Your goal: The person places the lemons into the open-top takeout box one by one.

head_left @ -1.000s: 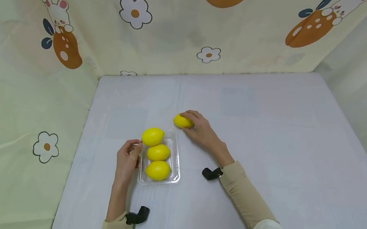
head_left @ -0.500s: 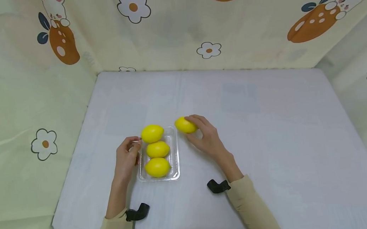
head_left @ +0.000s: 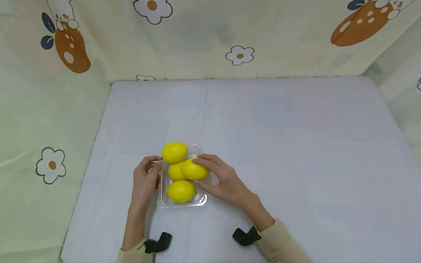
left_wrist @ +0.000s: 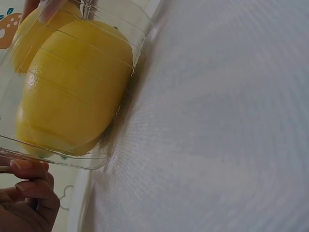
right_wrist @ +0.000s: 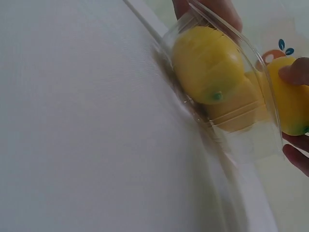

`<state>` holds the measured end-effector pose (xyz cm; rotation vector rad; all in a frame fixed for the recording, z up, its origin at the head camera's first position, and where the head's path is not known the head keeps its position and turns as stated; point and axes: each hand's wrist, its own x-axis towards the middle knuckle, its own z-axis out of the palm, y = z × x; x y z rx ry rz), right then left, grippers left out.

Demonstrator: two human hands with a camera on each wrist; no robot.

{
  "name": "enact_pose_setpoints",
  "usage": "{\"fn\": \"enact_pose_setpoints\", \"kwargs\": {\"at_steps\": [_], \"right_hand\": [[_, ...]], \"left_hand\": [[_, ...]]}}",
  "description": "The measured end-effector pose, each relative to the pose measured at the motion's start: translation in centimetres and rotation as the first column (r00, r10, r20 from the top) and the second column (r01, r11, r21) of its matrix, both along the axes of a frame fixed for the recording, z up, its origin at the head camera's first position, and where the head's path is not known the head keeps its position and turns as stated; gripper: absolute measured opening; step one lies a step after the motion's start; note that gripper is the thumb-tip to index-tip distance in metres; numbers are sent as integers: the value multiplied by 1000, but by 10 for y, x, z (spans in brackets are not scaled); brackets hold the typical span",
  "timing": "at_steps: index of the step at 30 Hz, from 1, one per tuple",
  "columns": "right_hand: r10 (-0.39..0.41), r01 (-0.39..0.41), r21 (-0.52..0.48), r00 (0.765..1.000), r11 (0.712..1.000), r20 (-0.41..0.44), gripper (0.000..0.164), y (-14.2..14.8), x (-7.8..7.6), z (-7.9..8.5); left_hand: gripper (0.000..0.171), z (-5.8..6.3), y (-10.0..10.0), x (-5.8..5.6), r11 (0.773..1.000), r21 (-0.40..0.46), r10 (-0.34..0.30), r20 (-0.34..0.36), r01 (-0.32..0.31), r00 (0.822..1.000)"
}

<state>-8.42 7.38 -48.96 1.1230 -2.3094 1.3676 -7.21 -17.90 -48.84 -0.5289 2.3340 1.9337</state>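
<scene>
A clear plastic box stands on the table with three yellow lemons in it: a far lemon, a middle lemon and a near lemon. My left hand pinches the box's left rim between thumb and curled fingers. Over the box's right side, my right hand grips a fourth piece, a held lemon, by its ends. That lemon partly covers the middle one in the head view. In the right wrist view, the held lemon shows above the box's rim.
A white-covered table extends around the box. Patterned curtains enclose its back and sides. Black wrist cameras sit on both wrists.
My right hand has lifted the lemon from the table beyond the box's right corner and brought it left and nearer, over the box. The left hand stays at the rim.
</scene>
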Motion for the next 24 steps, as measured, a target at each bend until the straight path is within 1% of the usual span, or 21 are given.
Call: {"fn": "enact_pose_setpoints", "kwargs": {"at_steps": [4, 7, 9, 12, 20, 24], "right_hand": [[5, -4, 56, 1000, 998, -16, 59, -5, 7, -2], [0, 5, 91, 999, 996, -53, 58, -8, 10, -3], [-4, 12, 101, 997, 995, -81, 58, -10, 10, -3], [-11, 21, 111, 996, 994, -94, 58, -11, 11, -3], [-13, 26, 133, 995, 991, -98, 60, -10, 12, -3], [-19, 28, 123, 997, 992, -75, 60, -6, 12, -2]], "left_hand": [[26, 0, 0, 2, 1000, -7, -9, -3, 9, 1000], [27, 0, 0, 2, 1000, -11, -8, -1, 8, 1000], [27, 0, -1, 3, 1000, -12, -7, 0, 7, 1000], [27, 1, -1, 2, 1000, -9, -12, -2, 12, 1000], [27, 0, -1, 0, 1000, -11, -15, 2, 15, 1000], [28, -1, -3, 1, 1000, -20, -15, 15, 16, 1000]]}}
